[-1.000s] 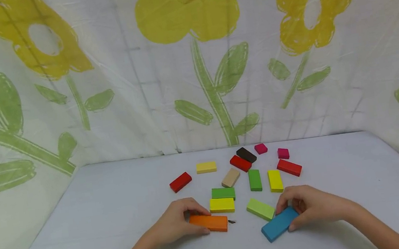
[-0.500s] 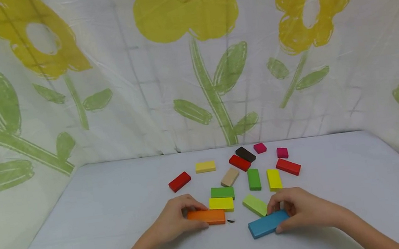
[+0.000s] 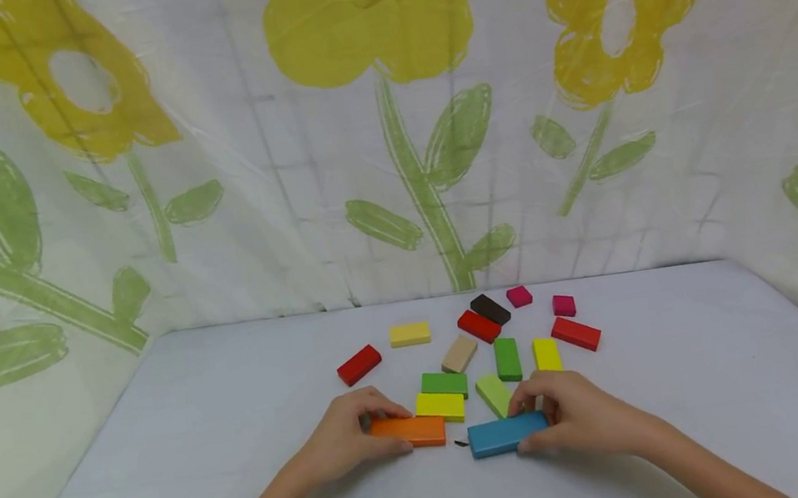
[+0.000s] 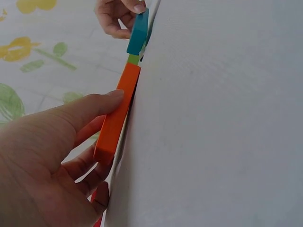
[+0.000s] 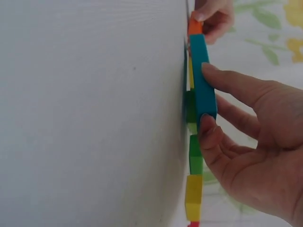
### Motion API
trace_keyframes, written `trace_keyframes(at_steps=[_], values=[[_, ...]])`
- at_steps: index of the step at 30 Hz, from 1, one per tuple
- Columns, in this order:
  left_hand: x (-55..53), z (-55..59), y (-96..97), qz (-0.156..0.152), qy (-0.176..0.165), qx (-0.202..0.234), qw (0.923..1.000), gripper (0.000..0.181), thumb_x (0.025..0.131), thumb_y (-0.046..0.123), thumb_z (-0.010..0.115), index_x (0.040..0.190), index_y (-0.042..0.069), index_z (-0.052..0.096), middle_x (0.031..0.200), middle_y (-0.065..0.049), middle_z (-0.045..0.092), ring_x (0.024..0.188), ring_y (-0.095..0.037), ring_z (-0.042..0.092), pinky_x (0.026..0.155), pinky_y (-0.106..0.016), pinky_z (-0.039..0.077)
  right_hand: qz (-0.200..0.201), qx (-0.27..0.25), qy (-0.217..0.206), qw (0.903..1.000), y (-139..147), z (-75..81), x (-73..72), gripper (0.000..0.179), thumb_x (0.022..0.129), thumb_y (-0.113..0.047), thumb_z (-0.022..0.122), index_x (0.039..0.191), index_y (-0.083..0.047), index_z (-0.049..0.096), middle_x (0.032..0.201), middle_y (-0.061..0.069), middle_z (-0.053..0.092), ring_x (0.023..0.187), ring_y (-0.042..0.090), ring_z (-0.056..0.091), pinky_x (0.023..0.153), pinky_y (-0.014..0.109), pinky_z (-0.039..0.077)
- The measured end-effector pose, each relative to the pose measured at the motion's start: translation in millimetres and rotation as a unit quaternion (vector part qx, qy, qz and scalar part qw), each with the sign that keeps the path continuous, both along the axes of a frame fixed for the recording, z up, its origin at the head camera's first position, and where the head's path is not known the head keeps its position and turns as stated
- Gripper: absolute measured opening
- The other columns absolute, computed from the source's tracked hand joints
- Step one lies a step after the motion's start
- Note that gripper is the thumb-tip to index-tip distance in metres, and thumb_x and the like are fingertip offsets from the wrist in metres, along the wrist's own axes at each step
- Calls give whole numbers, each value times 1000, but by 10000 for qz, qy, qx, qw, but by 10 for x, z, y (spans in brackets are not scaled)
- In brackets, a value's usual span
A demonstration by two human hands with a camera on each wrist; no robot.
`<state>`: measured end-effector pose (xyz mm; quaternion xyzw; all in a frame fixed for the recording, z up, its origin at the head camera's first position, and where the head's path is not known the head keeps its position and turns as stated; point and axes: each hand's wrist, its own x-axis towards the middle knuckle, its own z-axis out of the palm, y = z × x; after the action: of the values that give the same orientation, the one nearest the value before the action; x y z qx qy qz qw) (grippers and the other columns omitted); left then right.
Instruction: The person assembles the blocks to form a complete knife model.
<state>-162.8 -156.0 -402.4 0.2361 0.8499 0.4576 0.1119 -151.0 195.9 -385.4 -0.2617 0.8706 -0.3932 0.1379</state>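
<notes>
My left hand (image 3: 348, 436) grips an orange block (image 3: 411, 432) between thumb and fingers, its right end sticking out. My right hand (image 3: 572, 411) pinches a blue block (image 3: 503, 435) by its right part, thumb on the near side. A small gap separates the facing ends of these two blocks, with a small dark scrap (image 3: 461, 443) lying there. Just behind the orange block lies a yellow block (image 3: 441, 406), and a green block (image 3: 444, 383) sits behind that. A light green block (image 3: 495, 395) is at the right fingertips. The wrist views show thumbs along the orange block (image 4: 118, 113) and blue block (image 5: 203, 78).
Farther back on the white table (image 3: 238, 405) lie a beige block (image 3: 460, 354), a green block (image 3: 508, 359) and a yellow block (image 3: 546, 354). Several red, dark, pale yellow and pink blocks are scattered behind them. A flower-printed curtain (image 3: 251, 218) stands at the table's back.
The right hand has moved left with the blue block, turning it nearly level with the orange one. The light green block has shifted left and turned. The left hand has pushed the orange block slightly back.
</notes>
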Motion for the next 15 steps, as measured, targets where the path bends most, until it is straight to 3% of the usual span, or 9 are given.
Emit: trace_keyframes(at_steps=[8,15], values=[[-56,-4,16,105,130,25,9999,26,88,20,87,113,13,82,99,1,70,91,-16,58,75,-22,48,-33,-176,361,9992,20,-341,-256,40,83,-43,90,114,-21,75,94,-7,65,69,7,60,60,23,55],[-167,-24,44,288,449,-129,9985,27,86,22,89,111,14,82,93,3,67,86,-15,57,71,-21,48,-260,-57,360,9990,-182,-35,-210,34,84,-26,91,111,-12,76,93,-3,62,70,11,56,60,23,52]])
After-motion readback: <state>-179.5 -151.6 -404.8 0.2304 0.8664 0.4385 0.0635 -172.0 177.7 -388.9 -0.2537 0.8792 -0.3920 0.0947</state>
